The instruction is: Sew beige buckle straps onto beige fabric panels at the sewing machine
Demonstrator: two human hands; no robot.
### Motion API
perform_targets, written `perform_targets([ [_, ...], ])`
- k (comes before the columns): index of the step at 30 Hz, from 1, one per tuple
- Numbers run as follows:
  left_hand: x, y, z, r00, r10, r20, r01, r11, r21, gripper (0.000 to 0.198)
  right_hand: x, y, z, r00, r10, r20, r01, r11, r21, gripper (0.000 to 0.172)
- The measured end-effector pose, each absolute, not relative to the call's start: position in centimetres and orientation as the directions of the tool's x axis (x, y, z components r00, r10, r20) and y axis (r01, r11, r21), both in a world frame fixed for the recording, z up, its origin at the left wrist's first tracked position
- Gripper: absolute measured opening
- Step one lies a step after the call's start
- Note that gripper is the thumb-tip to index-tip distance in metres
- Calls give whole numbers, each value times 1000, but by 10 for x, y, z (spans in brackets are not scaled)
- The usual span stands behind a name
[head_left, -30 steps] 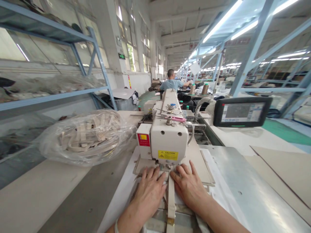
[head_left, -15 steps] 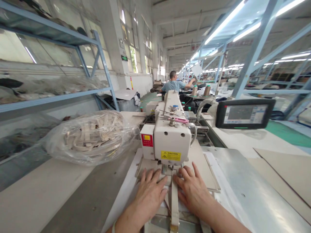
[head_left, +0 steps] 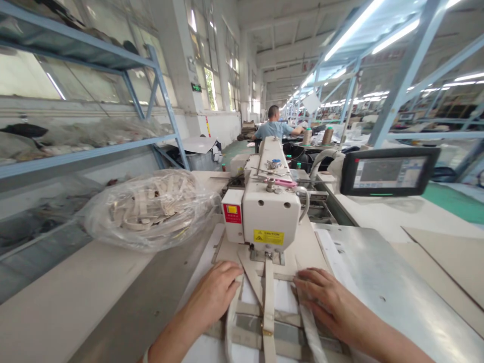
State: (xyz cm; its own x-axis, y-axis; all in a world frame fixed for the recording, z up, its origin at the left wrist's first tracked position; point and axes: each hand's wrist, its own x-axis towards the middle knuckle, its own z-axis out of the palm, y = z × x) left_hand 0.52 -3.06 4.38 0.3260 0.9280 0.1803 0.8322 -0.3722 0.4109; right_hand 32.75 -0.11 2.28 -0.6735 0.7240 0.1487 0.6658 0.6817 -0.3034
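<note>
A beige webbing strap (head_left: pixel 269 292) runs straight under the head of a white sewing machine (head_left: pixel 270 217); a small brass-coloured metal fitting (head_left: pixel 266 331) sits on its lower part. Beneath it is a flat beige fabric panel (head_left: pixel 223 250). My left hand (head_left: pixel 215 290) has its fingers closed around a pale strap (head_left: pixel 230 327) left of the middle one. On the other side, my right hand (head_left: pixel 327 297) grips a similar pale strap (head_left: pixel 312 330), with its fingertips partly hidden. A clamp frame (head_left: pixel 289 333) shows beneath the straps.
At left lies a clear plastic bag (head_left: pixel 159 212) full of beige straps. A control screen (head_left: pixel 391 171) stands at right, near beige sheets (head_left: pixel 446 267). Pink-handled snips (head_left: pixel 285 183) rest on the machine. Farther off, a person (head_left: pixel 274 126) sits with their back turned. Blue shelving (head_left: pixel 166 101) lines the left.
My hands have moved apart, from lying spread beside the needle area to gripping the two outer straps. The middle strap's metal fitting is closer to the machine. The seated person's arm has lowered.
</note>
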Motion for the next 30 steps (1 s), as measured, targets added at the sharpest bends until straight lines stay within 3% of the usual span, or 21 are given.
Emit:
perform_targets([
  [6, 24, -38, 51, 436, 896, 80, 826, -434, 358, 32, 354, -26, 16, -664, 734, 145, 689, 675, -265, 54],
  [9, 25, -34, 48, 447, 890, 88, 839, -451, 305, 48, 359, -39, 10, -679, 715, 164, 683, 698, -214, 64],
  [12, 25, -28, 45, 499, 866, 43, 838, -494, 232, 58, 359, -43, 2, -693, 696, 188, 668, 718, -194, 64],
  [16, 34, -19, 47, 546, 838, 3, 834, -544, 94, 34, 355, -39, -9, -715, 674, 185, 632, 736, -241, 53],
  [24, 47, -20, 57, 558, 828, 53, 828, -553, -91, 20, 347, -21, 3, -620, 779, 97, 738, 620, -264, 54],
  [27, 22, -27, 56, 457, 872, 172, 885, -466, 8, 25, 346, -13, 18, -547, 827, 127, 756, 554, -350, 49],
  [30, -13, -37, 49, 270, 930, 249, 875, -345, 340, 27, 347, -14, 37, -420, 878, 228, 647, 466, -603, 41],
])
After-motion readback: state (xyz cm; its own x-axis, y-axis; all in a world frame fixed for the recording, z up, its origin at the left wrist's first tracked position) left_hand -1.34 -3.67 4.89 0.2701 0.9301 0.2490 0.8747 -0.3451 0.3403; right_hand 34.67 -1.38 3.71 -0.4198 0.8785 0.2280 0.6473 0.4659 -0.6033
